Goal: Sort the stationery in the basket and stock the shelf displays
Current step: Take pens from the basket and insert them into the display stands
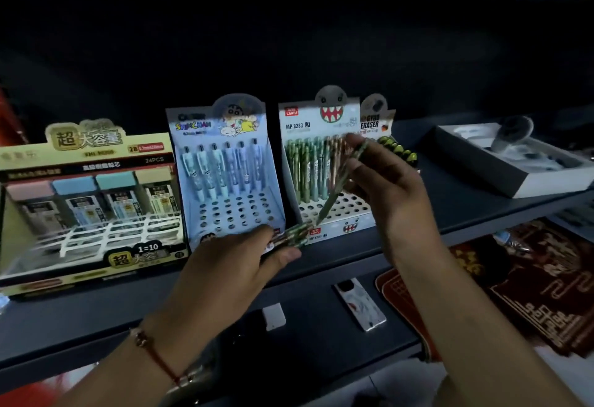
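Observation:
My right hand (385, 194) pinches one green patterned mechanical pencil (334, 191), tip down over the holed tray of the shark-topped display box (316, 117). That box has a back row of green, teal and brown pencils (308, 165). My left hand (231, 275) grips a small bunch of the same pencils (291, 236) in front of the shelf edge, below the blue cartoon pen display (225, 162), whose front holes stand vacant. The basket is out of view.
A yellow lead-refill display (86, 201) stands at the left of the dark shelf (450, 194). An eraser display (379, 120) sits behind my right hand, a flat white box (511, 162) farther right. Red decorated items (530, 287) lie on the lower shelf.

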Tool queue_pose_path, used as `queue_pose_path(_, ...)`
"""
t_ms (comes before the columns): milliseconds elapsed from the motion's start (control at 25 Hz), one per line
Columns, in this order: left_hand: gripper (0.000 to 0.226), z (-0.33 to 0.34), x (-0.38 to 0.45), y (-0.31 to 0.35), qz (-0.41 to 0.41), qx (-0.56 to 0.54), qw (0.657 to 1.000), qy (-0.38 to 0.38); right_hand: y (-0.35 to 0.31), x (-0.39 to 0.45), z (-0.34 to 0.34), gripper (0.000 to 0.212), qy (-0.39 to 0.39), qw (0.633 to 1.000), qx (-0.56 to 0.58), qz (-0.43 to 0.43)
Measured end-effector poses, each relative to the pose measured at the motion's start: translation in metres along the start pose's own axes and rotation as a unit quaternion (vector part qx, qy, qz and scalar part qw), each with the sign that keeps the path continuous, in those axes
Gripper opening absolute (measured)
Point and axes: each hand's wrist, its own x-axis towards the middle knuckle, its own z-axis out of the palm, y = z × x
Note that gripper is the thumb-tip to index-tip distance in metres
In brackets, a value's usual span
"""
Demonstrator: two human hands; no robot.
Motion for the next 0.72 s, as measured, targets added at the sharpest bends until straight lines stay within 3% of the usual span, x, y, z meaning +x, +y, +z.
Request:
queue_pose_path(240,0.049,0.013,-0.002,-0.005,0.008,0.001,1.0,0.008,0.006,0.007,-0.008,0.033,0.05,0.998,-0.045,-0.003)
queue_pose_path(560,0.041,0.013,-0.002,-0.016,0.026,0.008,1.0,0.014,0.021,0.021,-0.004,0.028,0.015,0.999,-0.022,-0.046)
queue_pose_path(720,0.04,0.016,0.004,-0.023,0.038,-0.004,0.999,0.028,0.032,0.033,0.005,0.026,0.044,0.997,-0.043,-0.051)
